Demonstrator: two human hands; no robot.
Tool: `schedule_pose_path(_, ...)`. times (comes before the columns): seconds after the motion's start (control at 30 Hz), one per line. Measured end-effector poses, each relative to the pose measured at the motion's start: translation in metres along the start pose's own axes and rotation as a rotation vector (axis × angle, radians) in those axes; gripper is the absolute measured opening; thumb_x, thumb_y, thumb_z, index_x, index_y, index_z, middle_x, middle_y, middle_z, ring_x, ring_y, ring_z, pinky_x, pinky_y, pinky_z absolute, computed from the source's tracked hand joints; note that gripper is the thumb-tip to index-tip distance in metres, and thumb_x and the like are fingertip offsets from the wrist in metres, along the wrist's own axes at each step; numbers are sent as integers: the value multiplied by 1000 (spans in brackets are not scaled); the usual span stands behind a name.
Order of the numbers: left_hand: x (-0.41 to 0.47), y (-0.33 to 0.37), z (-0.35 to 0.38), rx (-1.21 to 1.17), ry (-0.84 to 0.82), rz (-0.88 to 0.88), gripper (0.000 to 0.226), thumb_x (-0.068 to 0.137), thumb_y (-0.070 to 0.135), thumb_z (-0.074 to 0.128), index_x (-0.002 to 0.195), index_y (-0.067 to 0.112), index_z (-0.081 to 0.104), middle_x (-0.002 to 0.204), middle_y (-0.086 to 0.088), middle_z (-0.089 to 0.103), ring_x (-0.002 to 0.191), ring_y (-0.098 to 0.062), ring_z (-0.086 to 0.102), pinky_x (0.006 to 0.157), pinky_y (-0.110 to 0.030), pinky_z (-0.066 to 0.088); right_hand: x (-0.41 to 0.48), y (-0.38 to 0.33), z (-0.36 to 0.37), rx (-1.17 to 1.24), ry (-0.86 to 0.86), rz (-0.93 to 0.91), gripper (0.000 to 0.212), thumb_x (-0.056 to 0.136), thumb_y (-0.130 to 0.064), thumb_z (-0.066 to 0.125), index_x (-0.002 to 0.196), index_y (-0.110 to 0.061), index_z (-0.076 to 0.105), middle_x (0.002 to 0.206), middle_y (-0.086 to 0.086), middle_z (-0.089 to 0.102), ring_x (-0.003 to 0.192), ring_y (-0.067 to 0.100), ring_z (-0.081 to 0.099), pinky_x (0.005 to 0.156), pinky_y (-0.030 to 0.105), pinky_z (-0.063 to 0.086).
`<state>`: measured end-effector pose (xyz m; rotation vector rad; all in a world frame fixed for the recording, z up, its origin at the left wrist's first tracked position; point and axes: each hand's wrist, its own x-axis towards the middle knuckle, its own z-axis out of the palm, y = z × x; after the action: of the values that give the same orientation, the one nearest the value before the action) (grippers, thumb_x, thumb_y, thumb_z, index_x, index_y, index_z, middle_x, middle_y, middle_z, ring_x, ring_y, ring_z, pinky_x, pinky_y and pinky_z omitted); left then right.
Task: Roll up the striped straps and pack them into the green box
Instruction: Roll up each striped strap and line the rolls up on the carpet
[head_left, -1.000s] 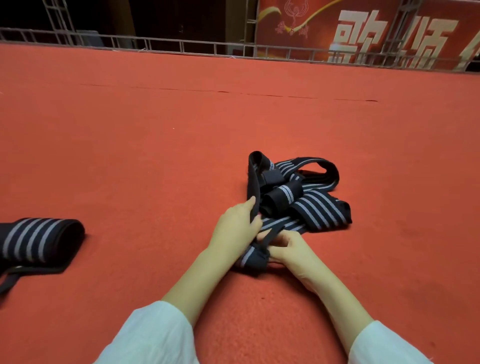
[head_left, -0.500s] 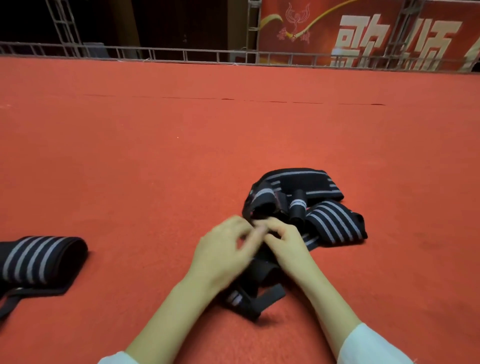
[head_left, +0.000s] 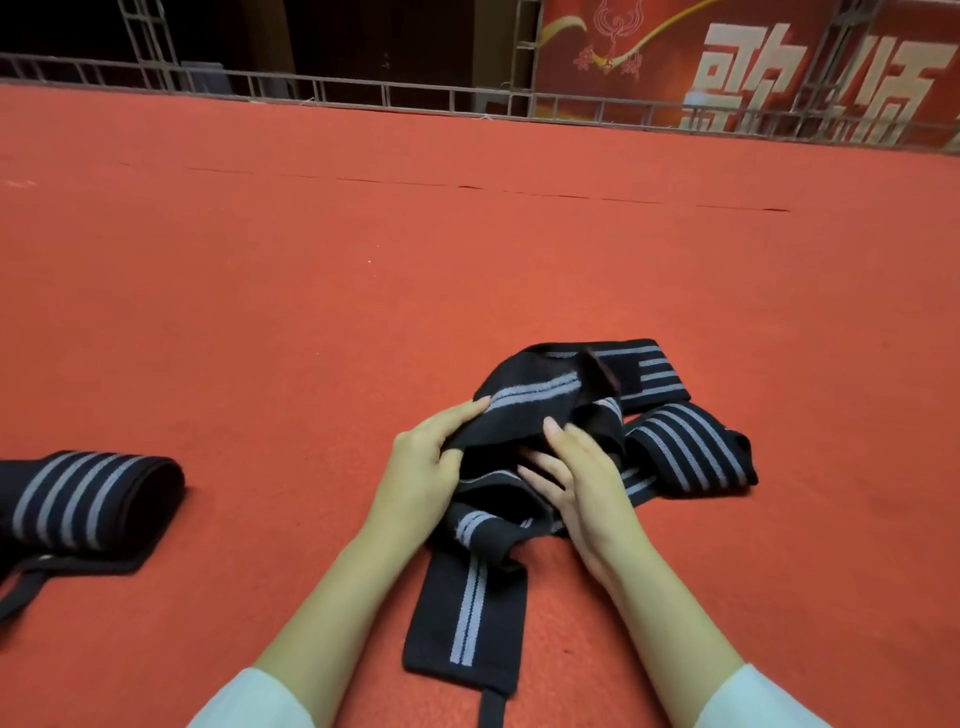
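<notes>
1. The person sits on the red carpet floor (head_left: 467, 260), both forearms reaching out of white sleeves (head_left: 244, 701).
2. The tangled straps (head_left: 675, 447), black with grey stripes, lie heaped on the carpet right in front of them.
3. The left grip (head_left: 421, 467) pinches a raised fold of that heap, with the thumb on top along a stripe and the fingers tucked underneath.
4. The right grip (head_left: 587, 483) holds the same fold from the other side. Its thumb presses on the fabric and its fingers reach in below.
5. One flat strap end (head_left: 467, 613) runs from the heap back toward the person, between the two forearms.
6. Well off to the left sits a rolled strap (head_left: 88, 493), wound up, with a thin tail trailing on the carpet.
7. At the far edge of the carpet stands a metal railing (head_left: 363, 96), with a red banner (head_left: 779, 31) behind it.
</notes>
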<state>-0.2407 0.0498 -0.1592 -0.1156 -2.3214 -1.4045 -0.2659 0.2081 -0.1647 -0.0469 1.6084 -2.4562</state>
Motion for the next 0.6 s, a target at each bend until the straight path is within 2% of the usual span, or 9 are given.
schedule_pose_path(0.1,1,-3,-4,44,-21,41,70,68,-21,40,120,17,67,124,13,57,117,11,46,102,-1,27,6,-6,-1,372,126,17,26,91,-9,57,116,-8,62,107,6,73,99,17,70,82,33,58)
schedule_pose_path(0.17,-1,-6,-4,112,-78,105,69,65,-16,42,122,16,66,129,11,53,122,6,45,104,0,22,6,-9,-1,431,124,22,28,89,-7,59,116,-4,62,108,10,72,98,19,70,79,31,59)
schedule_pose_path(0.23,-1,-8,-4,202,-113,133,64,68,-5,47,125,18,64,139,7,47,131,-6,41,108,-4,18,5,-12,-1,381,111,-15,22,89,-6,58,111,-5,63,106,9,73,98,19,70,78,29,59)
schedule_pose_path(0.3,-1,-8,-3,344,-87,230,57,73,8,54,128,17,60,149,0,38,138,-14,32,112,-14,18,2,-16,-1,277,115,-78,11,90,-2,57,97,-8,64,99,7,74,92,17,71,73,27,59)
schedule_pose_path(0.37,-1,-3,-3,422,-89,326,58,79,19,63,136,15,51,153,-1,32,141,-14,27,113,-23,23,0,-17,0,159,118,-135,9,88,1,61,90,-8,64,93,7,73,88,18,71,73,29,59)
schedule_pose_path(0.43,0,8,-1,353,-125,362,66,83,37,63,143,16,43,153,3,32,141,-7,26,115,-17,21,-3,-14,2,-76,99,-232,10,84,2,66,90,-7,67,92,8,74,89,19,70,80,32,58)
schedule_pose_path(0.47,0,15,2,285,-138,350,68,84,44,61,144,17,42,152,6,33,141,-3,27,114,-14,19,-4,-11,3,-236,84,-298,14,83,2,68,90,-10,69,90,5,74,88,15,69,81,29,56)
schedule_pose_path(0.53,0,25,7,163,-123,289,65,86,48,59,142,18,43,147,12,38,137,3,31,112,-12,22,-6,-4,6,-493,50,-385,32,80,5,65,81,-26,68,83,-3,68,78,3,65,73,19,51)
schedule_pose_path(0.6,0,33,12,54,-92,146,45,86,44,64,126,30,50,129,20,51,121,10,44,99,-8,32,-7,-1,9,-633,61,-389,49,80,8,61,66,-39,65,80,-4,51,75,11,63,70,21,49)
